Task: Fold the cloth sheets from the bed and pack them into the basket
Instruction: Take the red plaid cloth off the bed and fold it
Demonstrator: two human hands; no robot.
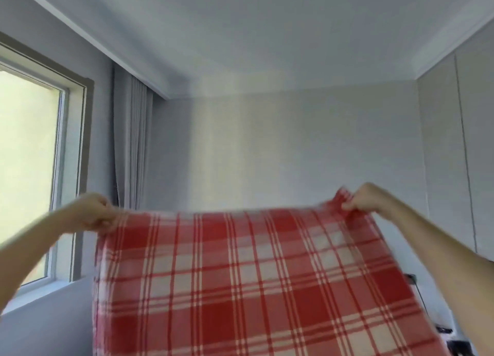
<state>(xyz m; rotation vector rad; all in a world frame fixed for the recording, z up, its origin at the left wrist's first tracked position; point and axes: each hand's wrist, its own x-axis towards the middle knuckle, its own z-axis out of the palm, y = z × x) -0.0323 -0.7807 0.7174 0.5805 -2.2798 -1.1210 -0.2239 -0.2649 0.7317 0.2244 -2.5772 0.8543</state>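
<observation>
The red-and-white plaid cloth sheet hangs in the air in front of the person, held up by its top edge, which runs level from one hand to the other; the rest drops straight down and out of the bottom of the view. Its long axis is hard to judge, since the lower edge is not in view. The left hand is clenched around the top left corner and the right hand pinches the top right corner, bunching it slightly. Both sit at the same height and equally near, well apart, so the likely fold means bringing one corner across to the other. The weave looks soft and thin (it drapes without stiffness). Behind it are a plain grey wall, a pleated curtain and a window.
</observation>
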